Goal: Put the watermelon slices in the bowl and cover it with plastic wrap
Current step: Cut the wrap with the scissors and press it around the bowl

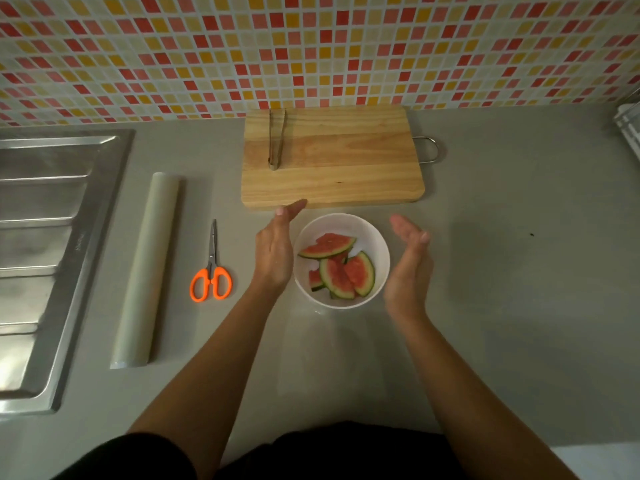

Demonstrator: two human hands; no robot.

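White round bowl [381,244] on the grey surface [502,306] holds the red, green-rimmed watermelon slices [346,275], probably wet and slippery. The left hand [273,251] and right hand [408,271] stand beside the bowl, fingers [294,207] straight, holding nothing. Left of the bowl lies the pale roll of plastic wrap [149,268]; the film looks thin and clingy, best taken by its free edge.

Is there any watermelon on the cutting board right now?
No, the cutting board carries only the tongs; the watermelon slices all lie in the white bowl.
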